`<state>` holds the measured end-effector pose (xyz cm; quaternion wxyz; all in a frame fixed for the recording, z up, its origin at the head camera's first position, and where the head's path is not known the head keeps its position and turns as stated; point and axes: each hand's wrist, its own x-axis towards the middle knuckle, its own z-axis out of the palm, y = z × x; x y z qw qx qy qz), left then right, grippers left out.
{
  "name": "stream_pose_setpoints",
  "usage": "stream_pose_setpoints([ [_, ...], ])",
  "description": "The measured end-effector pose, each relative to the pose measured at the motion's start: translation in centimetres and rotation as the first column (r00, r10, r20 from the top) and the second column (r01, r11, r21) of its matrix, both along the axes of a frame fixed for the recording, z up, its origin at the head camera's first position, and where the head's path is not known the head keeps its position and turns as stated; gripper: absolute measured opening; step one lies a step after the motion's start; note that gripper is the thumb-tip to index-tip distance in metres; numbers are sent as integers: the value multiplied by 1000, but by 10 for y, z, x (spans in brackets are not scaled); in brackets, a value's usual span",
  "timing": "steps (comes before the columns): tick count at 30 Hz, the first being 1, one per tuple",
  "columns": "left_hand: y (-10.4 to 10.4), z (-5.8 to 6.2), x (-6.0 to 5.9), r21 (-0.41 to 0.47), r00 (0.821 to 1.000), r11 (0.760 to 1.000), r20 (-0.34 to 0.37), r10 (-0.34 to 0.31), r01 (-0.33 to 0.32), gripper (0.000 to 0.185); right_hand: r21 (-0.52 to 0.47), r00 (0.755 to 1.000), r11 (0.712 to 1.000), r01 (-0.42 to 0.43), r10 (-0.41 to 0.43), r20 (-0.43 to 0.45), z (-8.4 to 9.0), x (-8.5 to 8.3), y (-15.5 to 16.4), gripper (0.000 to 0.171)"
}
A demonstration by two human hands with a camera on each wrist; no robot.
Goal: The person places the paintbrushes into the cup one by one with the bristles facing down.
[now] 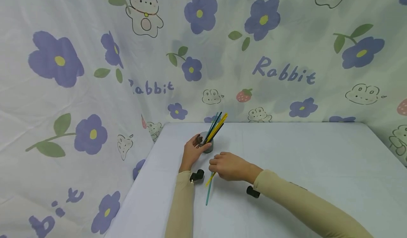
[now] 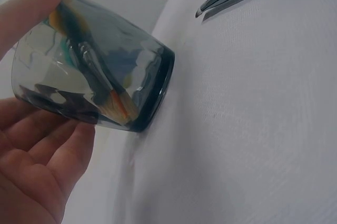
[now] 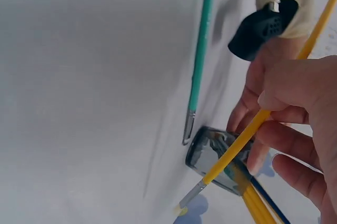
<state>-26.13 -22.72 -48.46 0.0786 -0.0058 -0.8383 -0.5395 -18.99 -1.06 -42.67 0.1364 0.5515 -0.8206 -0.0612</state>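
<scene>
1. My left hand (image 1: pixel 193 149) grasps the dark glass cup (image 1: pixel 206 144), fingers curled around its wall, thumb at the rim. In the left wrist view the cup (image 2: pixel 100 84) stands on the table with my fingers on both sides of it.
2. The cup stands on the pale table (image 1: pixel 302 167), toward its far left part, and holds a bundle of brushes (image 1: pixel 216 127) leaning to the right, handles up.
3. My right hand (image 1: pixel 229 165) pinches a yellow brush (image 3: pixel 247 137) between thumb and fingers; its bristle tip points down just beside the cup (image 3: pixel 216 158).
4. A teal brush (image 1: pixel 208 192) lies flat on the table, near my right hand, its ferrule end (image 3: pixel 187 129) close to the cup.
5. Behind the table hangs a cloth (image 1: pixel 79 71) printed with flowers and rabbits.
</scene>
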Motion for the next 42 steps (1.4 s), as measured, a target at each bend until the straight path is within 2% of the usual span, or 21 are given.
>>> stream_pose_setpoints([
  [4, -1, -1, 1, 7, 1000, 1000, 7, 2, -2, 90, -119, 998, 993, 14, -7, 62, 4, -5, 4, 16],
  [8, -1, -2, 1, -1, 1000, 1000, 23, 12, -12, 91, -250, 992, 967, 42, -10, 128, 5, -10, 8, 14],
  [12, -2, -1, 1, -13, 1000, 1000, 21, 11, -11, 91, -365, 975, 928, 79, 4, 221, 4, -13, 12, 12],
  [17, -3, -1, 1, 2, 1000, 1000, -4, -10, 10, 89, -502, 944, 855, 132, 45, 326, 7, -15, 15, 14],
  [22, -4, -1, 1, -10, 1000, 1000, -9, -10, 10, 88, -637, 917, 741, 213, 73, 392, 12, -21, 17, 16],
  [27, -4, -2, 2, -9, 1000, 1000, 12, 8, -8, 92, -720, 868, 615, 322, 113, 484, 15, -26, 17, 14],
  [33, -2, -4, 1, -1, 1000, 1000, 21, 8, -7, 92, -743, 786, 467, 480, 147, 600, 15, -30, 19, 11],
  [38, -1, -3, 1, -1, 1000, 1000, 25, 5, -5, 92, -738, 723, 342, 581, 199, 661, 15, -37, 22, 15],
  [42, 0, -1, 1, -15, 1000, 1000, 30, 8, -8, 93, -727, 687, 270, 631, 240, 686, 14, -43, 25, 18],
])
